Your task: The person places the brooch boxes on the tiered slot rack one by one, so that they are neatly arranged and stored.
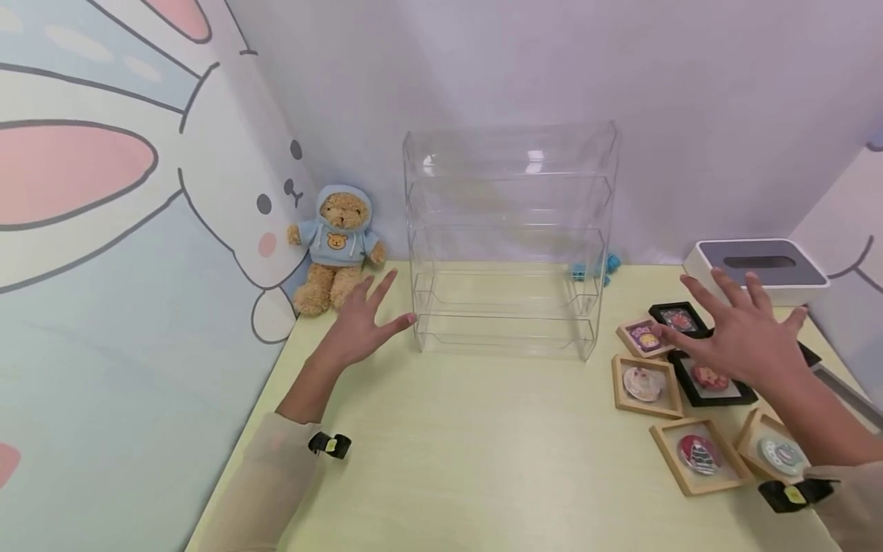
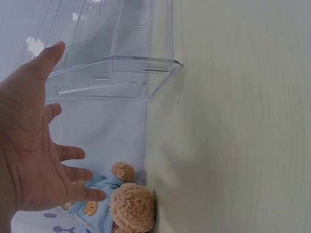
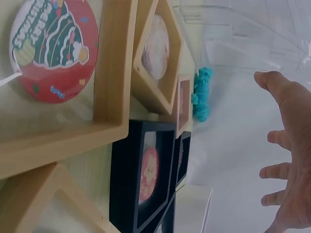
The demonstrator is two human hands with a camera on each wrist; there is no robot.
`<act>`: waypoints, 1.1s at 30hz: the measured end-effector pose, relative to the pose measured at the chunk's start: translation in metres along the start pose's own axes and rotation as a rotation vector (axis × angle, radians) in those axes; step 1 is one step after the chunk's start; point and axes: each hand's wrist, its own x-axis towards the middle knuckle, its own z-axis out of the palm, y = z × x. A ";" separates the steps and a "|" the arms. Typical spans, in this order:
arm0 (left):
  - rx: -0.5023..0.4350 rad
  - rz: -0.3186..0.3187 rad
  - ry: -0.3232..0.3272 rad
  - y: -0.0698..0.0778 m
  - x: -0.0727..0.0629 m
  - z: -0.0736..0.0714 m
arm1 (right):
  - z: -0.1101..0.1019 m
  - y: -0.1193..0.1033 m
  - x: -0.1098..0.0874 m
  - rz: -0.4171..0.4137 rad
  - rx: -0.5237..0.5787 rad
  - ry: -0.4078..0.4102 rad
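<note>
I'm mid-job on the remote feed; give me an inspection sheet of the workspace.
Surface: pale yellow-green table.
Job's things: clear tiered rack upright at the back; framed badges grouped at right, in light-wood and black frames.
Clutter: teddy bear back left; white box with slotted grey top, back right; small blue item near the rack's right rear.
Hands: left hand spread by the rack's left side, contact unclear; right hand spread above the badges; neither holds anything.
Cables: nothing seen.
Surroundings: rabbit-print panel left; pale backdrop behind.
</note>
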 end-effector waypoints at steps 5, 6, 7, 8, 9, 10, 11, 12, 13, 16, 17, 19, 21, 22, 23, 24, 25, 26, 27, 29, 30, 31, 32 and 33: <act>-0.180 0.038 -0.057 -0.002 0.014 0.010 | 0.006 0.017 0.007 -0.017 0.035 -0.002; -0.218 0.050 -0.062 -0.002 0.017 0.012 | 0.007 0.021 0.008 -0.019 0.042 0.001; -0.251 0.061 -0.067 -0.001 0.020 0.014 | 0.007 0.024 0.009 -0.017 0.046 0.003; -0.291 0.072 -0.070 -0.001 0.023 0.016 | 0.008 0.027 0.010 -0.015 0.048 0.004; -0.341 0.081 -0.076 -0.001 0.025 0.018 | 0.009 0.030 0.011 -0.012 0.050 0.006; -0.396 0.091 -0.083 -0.001 0.027 0.019 | 0.009 0.034 0.012 -0.011 0.051 0.007; -0.448 0.096 -0.091 -0.002 0.029 0.021 | 0.010 0.037 0.012 -0.009 0.051 0.008; -0.502 0.099 -0.098 -0.003 0.031 0.023 | 0.011 0.040 0.013 -0.006 0.051 0.007; -0.559 0.102 -0.107 -0.004 0.032 0.025 | 0.012 0.043 0.013 -0.003 0.051 0.007; -0.715 0.113 -0.127 -0.006 0.036 0.030 | 0.014 0.052 0.014 0.011 0.045 0.011; -0.756 0.116 -0.133 -0.008 0.037 0.032 | 0.015 0.056 0.015 0.019 0.044 0.012; -0.817 0.126 -0.141 -0.010 0.039 0.035 | 0.015 0.062 0.016 0.041 0.042 0.013; -0.858 0.134 -0.147 -0.013 0.041 0.039 | 0.015 0.070 0.018 0.046 0.052 0.017; -0.875 0.134 -0.150 -0.014 0.042 0.040 | 0.015 0.073 0.018 0.056 0.065 0.017; -0.892 0.135 -0.152 -0.016 0.043 0.042 | 0.015 0.078 0.018 0.064 0.079 0.013; -0.909 0.136 -0.153 -0.017 0.044 0.043 | 0.015 0.082 0.018 0.065 0.095 0.016; -0.932 0.138 -0.155 -0.019 0.045 0.045 | 0.016 0.086 0.019 0.065 0.112 0.016; -0.957 0.142 -0.160 -0.020 0.046 0.046 | 0.016 0.091 0.018 0.068 0.126 0.016; -0.980 0.150 -0.165 -0.022 0.047 0.048 | 0.017 0.095 0.018 0.079 0.138 0.016; -1.026 0.168 -0.172 -0.023 0.048 0.051 | 0.019 0.106 0.017 0.094 0.152 0.018; -1.042 0.178 -0.178 -0.024 0.049 0.052 | 0.020 0.110 0.016 0.099 0.158 0.024; -1.049 0.190 -0.181 -0.025 0.049 0.053 | 0.022 0.115 0.015 0.112 0.157 0.021; -1.054 0.198 -0.186 -0.025 0.049 0.054 | 0.024 0.120 0.014 0.118 0.159 0.023; -1.055 0.203 -0.190 -0.025 0.049 0.055 | 0.026 0.124 0.013 0.124 0.157 0.024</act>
